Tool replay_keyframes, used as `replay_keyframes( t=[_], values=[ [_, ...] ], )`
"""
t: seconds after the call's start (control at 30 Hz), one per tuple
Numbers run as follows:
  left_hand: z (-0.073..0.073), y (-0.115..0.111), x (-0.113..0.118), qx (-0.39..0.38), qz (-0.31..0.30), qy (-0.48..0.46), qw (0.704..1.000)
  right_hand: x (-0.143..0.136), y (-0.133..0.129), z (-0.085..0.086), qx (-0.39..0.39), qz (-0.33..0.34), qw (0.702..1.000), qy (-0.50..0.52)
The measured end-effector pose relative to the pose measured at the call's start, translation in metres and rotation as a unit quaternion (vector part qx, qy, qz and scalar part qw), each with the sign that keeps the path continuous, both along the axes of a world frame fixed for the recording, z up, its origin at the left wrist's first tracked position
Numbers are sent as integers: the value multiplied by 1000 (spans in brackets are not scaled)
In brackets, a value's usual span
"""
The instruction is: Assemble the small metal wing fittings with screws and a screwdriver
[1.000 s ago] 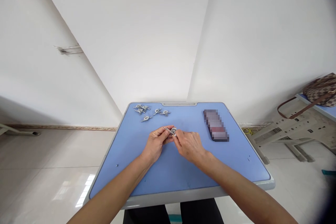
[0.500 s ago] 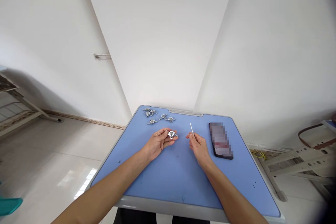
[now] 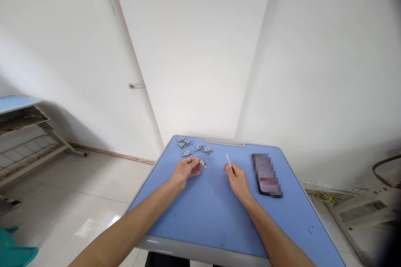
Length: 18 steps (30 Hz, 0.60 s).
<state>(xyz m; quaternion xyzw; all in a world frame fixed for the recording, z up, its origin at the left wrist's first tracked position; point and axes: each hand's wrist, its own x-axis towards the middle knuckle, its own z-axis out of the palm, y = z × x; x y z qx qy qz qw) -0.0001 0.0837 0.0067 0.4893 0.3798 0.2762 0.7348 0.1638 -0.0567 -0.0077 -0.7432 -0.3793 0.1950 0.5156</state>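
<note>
My left hand [image 3: 186, 172] pinches a small silvery metal fitting [image 3: 203, 163] between thumb and fingers, just above the blue desktop [image 3: 200, 212]. Short stems stick out from the fitting's body. In my right hand [image 3: 237, 179] a thin, straight metal rod [image 3: 228, 159] points up and slightly left; its lower end is hidden in the closed fingers. The rod and the held fitting are apart. Beyond my left hand lie several similar fittings: a cluster [image 3: 184, 142] at the far left corner, a single fitting [image 3: 187, 153] nearer, and a pair [image 3: 203, 149] to its right.
A phone [image 3: 267, 175] with a blurred screen lies on the desk's right side. White walls [image 3: 194, 50] stand behind the desk. Another desk [image 3: 20, 103] and a teal plastic object [image 3: 19, 248] are at left, a metal frame [image 3: 363, 212] at right.
My left hand has turned the fitting, so its flange no longer faces me squarely. The rod remains in my right hand. The camera view has shifted, and the desk appears lower.
</note>
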Motion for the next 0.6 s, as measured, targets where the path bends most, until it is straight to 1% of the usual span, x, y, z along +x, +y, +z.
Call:
replay_keyframes(
  t=[0.13,0.2,0.33,0.4,0.47,0.5,0.53,0.6],
  values=[
    [13,24,2,62,-10,59,996,-1,1,-1,-2,10,1000,-22],
    [16,34,7,88,-19,95,991,-1,2,-3,0,13,1000,-28],
    [19,44,20,152,-46,161,974,0,2,-3,8,12,999,-37],
    [26,46,22,198,-59,183,961,0,1,-3,11,9,999,-42],
    [40,49,13,248,-68,195,947,2,1,-2,14,10,999,-44],
    [49,52,4,273,-73,198,939,2,0,-1,14,13,999,-42],
    [58,54,-8,295,-78,203,930,3,0,0,14,17,999,-40],
    [73,58,-42,329,-89,221,914,4,1,0,13,25,999,-33]
  ],
)
